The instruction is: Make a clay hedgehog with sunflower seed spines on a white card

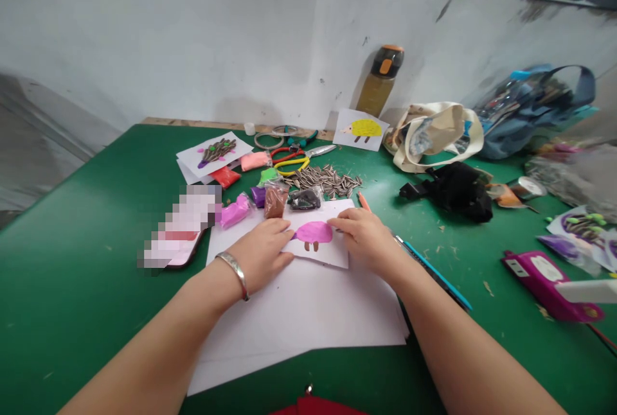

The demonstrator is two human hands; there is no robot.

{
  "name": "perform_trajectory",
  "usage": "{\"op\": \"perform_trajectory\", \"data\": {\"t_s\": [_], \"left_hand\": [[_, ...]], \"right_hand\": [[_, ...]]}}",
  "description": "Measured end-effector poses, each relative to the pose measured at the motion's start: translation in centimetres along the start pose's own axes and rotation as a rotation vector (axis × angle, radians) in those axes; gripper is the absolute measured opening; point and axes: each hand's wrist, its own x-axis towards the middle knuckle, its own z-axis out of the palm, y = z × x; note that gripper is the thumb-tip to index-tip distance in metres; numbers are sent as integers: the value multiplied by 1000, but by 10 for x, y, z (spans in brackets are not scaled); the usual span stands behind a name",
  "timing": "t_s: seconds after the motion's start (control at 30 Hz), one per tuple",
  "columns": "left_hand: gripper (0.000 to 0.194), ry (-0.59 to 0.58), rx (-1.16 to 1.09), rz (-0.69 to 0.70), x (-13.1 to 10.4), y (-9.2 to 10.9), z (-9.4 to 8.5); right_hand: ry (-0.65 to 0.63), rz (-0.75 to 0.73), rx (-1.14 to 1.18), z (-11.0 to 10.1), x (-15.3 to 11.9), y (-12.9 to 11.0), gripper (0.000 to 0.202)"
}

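A small white card (332, 256) lies on a stack of white paper (308, 312). It bears a flat pink clay body (314, 231) with two brown clay legs (311, 246) and a bit of purple at its left end. My left hand (263, 249) rests on the card's left part, thumb and fingers apart, close to the purple bit. At the body's right edge, the fingers of my right hand (365, 235) are bent together. A small dark thing shows under those fingertips, too small to name. Beyond the card lies a pile of striped sunflower seeds (325, 180).
Bagged clay in pink (234, 211), brown (276, 200) and black (306, 198) lies behind the paper. Scissors (321, 151), a phone (186, 235), a blue pen (434, 273) and a magenta glue gun (544, 283) lie around. A bottle (380, 84) stands by the wall.
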Motion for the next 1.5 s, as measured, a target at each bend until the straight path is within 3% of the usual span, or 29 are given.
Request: {"op": "perform_trajectory", "data": {"t_s": [0.17,0.33,0.5,1.0,1.17,1.33,1.5], "left_hand": [[23,-7,0,-9,0,0,0],[23,-9,-11,-8,0,0,0],[22,2,-13,1,0,0,0],[24,-14,27,-13,-1,0,0],[26,3,23,-12,-1,-1,1],[26,10,32,-1,-1,-3,3],[24,9,31,-2,-1,-3,3]], "right_hand": [[-39,-4,-63,0,-1,-2,43],[-31,9,-129,4,-1,-6,58],[-60,-15,-212,2,0,-13,52],[-72,-7,-187,2,0,-11,48],[-48,-9,-150,1,-2,-11,59],[-93,-40,-142,-3,-5,-12,46],[-64,-34,-127,-3,-5,-12,49]]}}
